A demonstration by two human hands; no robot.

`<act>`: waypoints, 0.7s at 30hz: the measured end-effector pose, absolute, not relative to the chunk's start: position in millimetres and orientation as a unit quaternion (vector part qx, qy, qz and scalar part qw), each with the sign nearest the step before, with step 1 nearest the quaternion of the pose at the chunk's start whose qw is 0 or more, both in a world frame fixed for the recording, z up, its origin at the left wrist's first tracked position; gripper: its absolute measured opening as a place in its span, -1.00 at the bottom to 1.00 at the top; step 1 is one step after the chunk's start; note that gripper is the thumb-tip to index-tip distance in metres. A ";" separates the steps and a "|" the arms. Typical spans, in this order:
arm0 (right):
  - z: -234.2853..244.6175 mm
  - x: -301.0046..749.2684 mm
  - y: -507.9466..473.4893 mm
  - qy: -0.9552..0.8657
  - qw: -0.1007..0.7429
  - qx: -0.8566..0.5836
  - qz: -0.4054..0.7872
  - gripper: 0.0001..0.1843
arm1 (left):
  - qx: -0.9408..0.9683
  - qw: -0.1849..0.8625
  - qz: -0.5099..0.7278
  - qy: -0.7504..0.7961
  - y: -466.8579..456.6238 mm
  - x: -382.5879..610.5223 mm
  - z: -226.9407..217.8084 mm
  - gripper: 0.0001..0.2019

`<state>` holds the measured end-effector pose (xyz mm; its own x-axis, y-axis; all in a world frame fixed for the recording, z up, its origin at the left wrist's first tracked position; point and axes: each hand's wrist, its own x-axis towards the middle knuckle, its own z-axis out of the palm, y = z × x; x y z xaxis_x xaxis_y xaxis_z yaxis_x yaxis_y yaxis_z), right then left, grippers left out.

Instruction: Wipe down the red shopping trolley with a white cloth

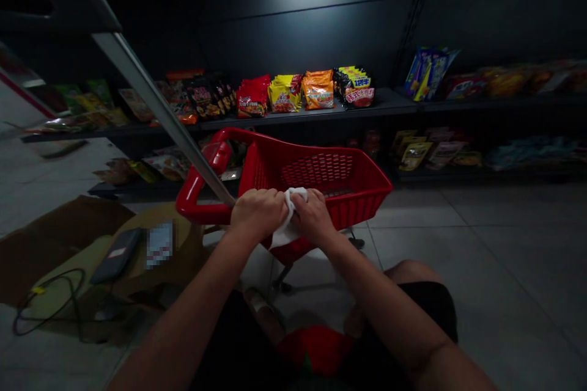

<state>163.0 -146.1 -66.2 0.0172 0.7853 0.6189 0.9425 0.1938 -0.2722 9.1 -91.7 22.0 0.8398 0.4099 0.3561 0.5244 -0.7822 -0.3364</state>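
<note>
My left hand (257, 212) and my right hand (313, 215) are both closed on a white cloth (288, 220), bunched between them at the near rim of a red plastic shopping cart (321, 174). The cloth hangs down a little below my fists. The cart's red handle (202, 186) curves off to the left of my left hand. A grey metal bar (160, 107) slants from the upper left down to my left hand. I seem to be seated, with my knees below the cart.
Dark shelves (389, 101) along the back wall hold rows of snack and noodle packets (284, 93). Open cardboard boxes (68, 238) lie on the floor at left with a dark device (117, 255) and a cable (46, 299). Grey tiled floor (495, 256) stretches right.
</note>
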 end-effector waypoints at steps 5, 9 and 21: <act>-84.1 236.5 -177.9 -0.676 0.280 -0.667 -0.141 -0.69 | -0.945 0.204 -0.137 -0.216 -83.2 7.4 26.0 -0.65; -93.7 287.5 -212.2 -0.577 0.256 -0.757 -0.169 -0.68 | -0.951 0.190 -0.128 -0.208 -84.6 10.8 26.6 -0.66; -75.7 234.8 -174.9 -0.687 0.247 -0.676 -0.103 -0.65 | -0.951 0.193 -0.143 -0.193 -76.0 8.6 17.9 -0.71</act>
<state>234.8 -174.9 -75.7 0.0360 0.8772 0.4787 0.9793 0.0645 -0.1919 8.6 -76.0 17.9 0.8846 0.3120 0.3466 0.4222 -0.8514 -0.3112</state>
